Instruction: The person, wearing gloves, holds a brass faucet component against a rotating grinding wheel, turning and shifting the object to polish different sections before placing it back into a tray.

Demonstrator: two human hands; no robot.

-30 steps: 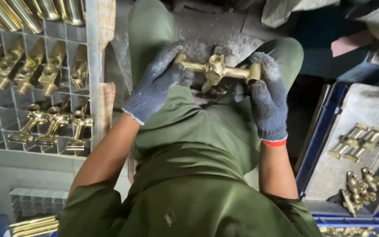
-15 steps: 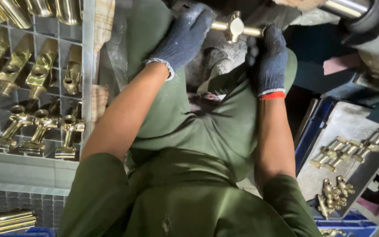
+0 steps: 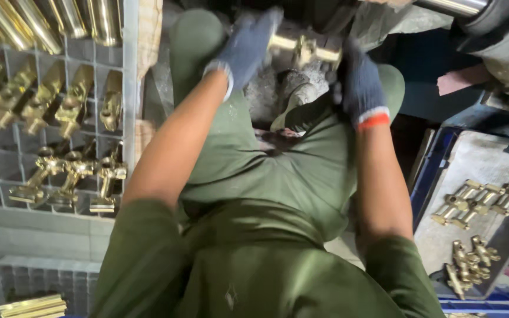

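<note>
Brass faucet body held at both ends, at twelve o'clock above the knees.
Left hand (image 3: 245, 47) and right hand (image 3: 360, 88) (gloved) clamp the brass faucet body (image 3: 304, 52); judged best kept level, grip even.

You're sitting in a metal workshop, a brass-fittings shop by the look of it: a grid rack (image 3: 48, 112) at nine o'clock holds rows of brass tap bodies (image 3: 69, 176), more brass castings (image 3: 478, 203) lie on a dusty tray (image 3: 472, 159) at three o'clock, and grimy machinery (image 3: 490, 23) sits at one o'clock.
</note>
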